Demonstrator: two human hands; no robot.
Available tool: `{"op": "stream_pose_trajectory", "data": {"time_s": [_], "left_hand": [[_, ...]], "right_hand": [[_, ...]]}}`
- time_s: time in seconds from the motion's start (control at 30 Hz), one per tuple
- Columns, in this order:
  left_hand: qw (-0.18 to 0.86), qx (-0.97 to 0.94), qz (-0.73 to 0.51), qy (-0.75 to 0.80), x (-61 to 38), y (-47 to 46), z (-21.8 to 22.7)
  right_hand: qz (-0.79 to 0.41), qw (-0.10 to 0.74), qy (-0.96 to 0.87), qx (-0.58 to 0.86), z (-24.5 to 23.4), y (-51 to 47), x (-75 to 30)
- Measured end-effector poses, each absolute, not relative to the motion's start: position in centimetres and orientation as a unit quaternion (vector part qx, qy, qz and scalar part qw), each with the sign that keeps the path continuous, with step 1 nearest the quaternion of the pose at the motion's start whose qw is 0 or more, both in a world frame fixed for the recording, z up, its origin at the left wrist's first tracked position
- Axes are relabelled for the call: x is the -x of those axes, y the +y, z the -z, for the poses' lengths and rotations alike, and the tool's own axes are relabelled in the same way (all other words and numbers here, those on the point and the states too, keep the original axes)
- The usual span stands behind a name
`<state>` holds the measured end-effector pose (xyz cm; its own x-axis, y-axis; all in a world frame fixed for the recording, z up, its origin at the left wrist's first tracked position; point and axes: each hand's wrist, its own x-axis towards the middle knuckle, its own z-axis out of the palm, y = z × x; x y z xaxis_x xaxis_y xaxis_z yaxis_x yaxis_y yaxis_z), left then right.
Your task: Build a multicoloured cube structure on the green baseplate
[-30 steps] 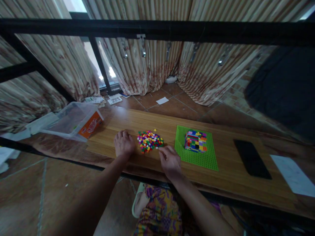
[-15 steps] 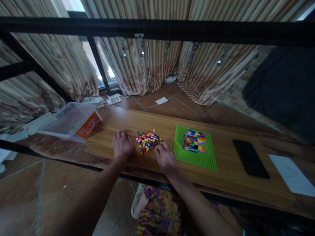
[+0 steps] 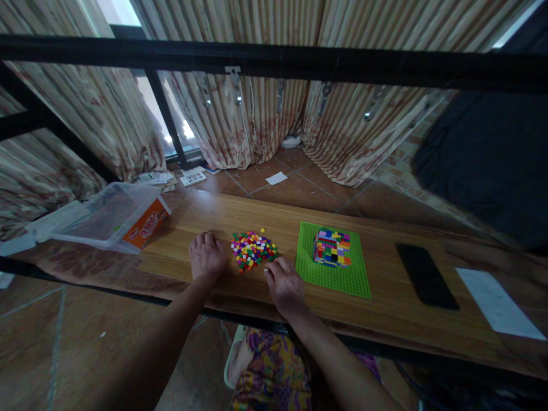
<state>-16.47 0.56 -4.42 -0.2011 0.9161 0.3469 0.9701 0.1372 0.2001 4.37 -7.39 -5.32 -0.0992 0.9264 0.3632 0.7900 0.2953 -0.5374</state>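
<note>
A heap of small coloured bricks [image 3: 253, 250] lies on the wooden board [image 3: 265, 217]. My left hand [image 3: 206, 255] rests knuckles up just left of the heap, fingers curled under. My right hand [image 3: 283, 282] sits at the heap's lower right edge with fingers bent and pinched; what it holds, if anything, is hidden. Right of it a green baseplate [image 3: 338, 274] carries a block-shaped build of many colours [image 3: 331, 248].
A clear plastic box with an orange label [image 3: 124, 214] lies at the board's left end. A black phone [image 3: 423, 275] and a white sheet [image 3: 492, 302] lie to the right. A black metal bar [image 3: 274, 60] crosses overhead; curtains hang behind.
My right hand drew back a little from the heap toward me. The view shifted slightly; my left hand stayed put.
</note>
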Motion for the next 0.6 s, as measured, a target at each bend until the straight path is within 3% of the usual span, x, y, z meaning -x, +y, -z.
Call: {"op": "stream_pose_trajectory", "data": {"time_s": [0.17, 0.37, 0.6], "left_hand": [[0.071, 0.628, 0.193, -0.751, 16.6, 0.7, 4.5], [0.074, 0.629, 0.194, -0.749, 16.6, 0.7, 4.3], [0.075, 0.633, 0.187, -0.748, 16.6, 0.8, 4.2]], "right_hand": [[-0.138, 0.356, -0.721, 0.578, 5.1, -7.6, -4.4], [-0.234, 0.458, -0.64, 0.571, 2.4, -8.5, -7.1], [-0.165, 0.496, -0.563, 0.64, -0.4, -6.9, -15.2]]}}
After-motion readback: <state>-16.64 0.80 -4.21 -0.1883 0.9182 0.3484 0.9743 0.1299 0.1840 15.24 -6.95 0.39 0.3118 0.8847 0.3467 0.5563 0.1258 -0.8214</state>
